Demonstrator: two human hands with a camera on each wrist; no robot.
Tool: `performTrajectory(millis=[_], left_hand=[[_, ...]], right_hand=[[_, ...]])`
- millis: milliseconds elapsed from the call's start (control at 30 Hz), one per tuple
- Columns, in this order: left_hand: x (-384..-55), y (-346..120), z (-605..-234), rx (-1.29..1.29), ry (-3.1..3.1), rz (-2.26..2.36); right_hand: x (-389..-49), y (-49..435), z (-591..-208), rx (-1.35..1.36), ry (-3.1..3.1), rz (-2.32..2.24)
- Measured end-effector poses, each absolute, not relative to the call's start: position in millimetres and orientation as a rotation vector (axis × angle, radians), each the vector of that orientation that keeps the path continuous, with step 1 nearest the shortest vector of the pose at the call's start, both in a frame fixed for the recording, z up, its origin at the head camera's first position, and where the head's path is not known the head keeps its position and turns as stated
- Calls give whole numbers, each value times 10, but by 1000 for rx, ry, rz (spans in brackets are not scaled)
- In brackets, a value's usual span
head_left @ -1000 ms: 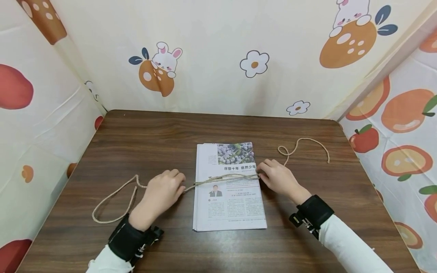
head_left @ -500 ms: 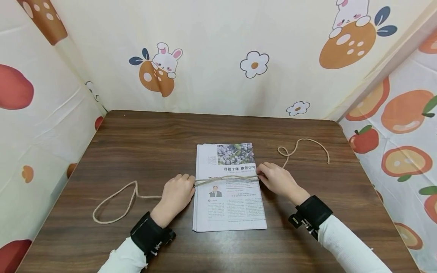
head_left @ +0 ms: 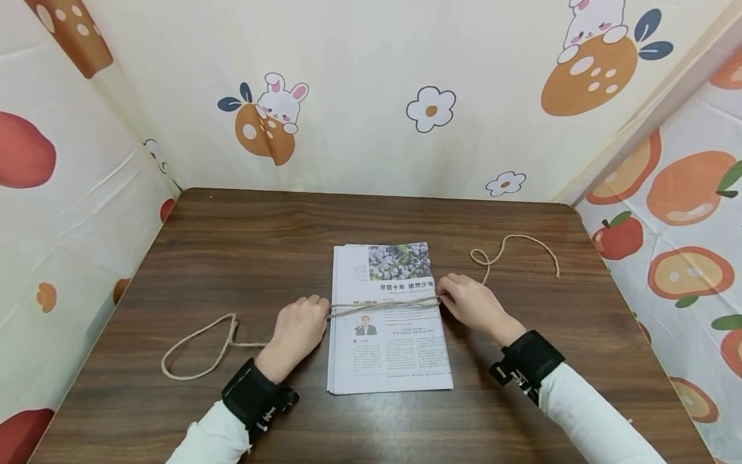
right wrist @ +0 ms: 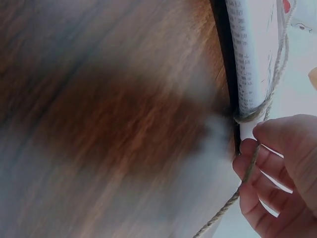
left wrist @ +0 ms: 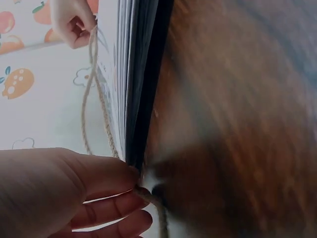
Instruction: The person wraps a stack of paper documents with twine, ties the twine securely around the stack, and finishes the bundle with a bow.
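A stack of folded newspapers (head_left: pixel 391 354) lies in the middle of the table, with a thin beige rope (head_left: pixel 382 305) running across its top in two strands. At the stack's left edge my left hand (head_left: pixel 298 328) pinches the rope between thumb and fingers, as the left wrist view shows. My right hand (head_left: pixel 472 306) pinches the rope at the right edge; in the right wrist view one strand wraps around the stack's side beside the thumb. A loose loop of rope trails left of the left hand, and a curled tail lies beyond the right hand.
The brown wood-grain table (head_left: pixel 261 225) reaches back to a cream curtain (head_left: pixel 359 96) printed with rabbits and flowers. Fruit-patterned cloth (head_left: pixel 684 277) hangs on the right side, and more cloth hangs on the left.
My left hand has moved right to the stack's edge, and the rope's left loop has shifted. The two strands over the newspapers lie slightly differently. My right hand has barely moved.
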State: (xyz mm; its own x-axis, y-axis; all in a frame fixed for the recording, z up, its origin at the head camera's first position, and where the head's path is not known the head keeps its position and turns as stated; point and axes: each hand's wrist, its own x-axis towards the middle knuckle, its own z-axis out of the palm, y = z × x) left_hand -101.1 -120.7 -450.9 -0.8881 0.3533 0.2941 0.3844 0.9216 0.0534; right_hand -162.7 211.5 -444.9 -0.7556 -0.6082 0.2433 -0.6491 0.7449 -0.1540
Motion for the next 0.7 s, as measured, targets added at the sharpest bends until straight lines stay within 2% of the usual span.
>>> performTrajectory(millis=[700], left_hand=[[-997, -1332, -4419, -545, -2812, -287]], right_hand=[[-1703, 2269, -4472, 996, -2746, 420]])
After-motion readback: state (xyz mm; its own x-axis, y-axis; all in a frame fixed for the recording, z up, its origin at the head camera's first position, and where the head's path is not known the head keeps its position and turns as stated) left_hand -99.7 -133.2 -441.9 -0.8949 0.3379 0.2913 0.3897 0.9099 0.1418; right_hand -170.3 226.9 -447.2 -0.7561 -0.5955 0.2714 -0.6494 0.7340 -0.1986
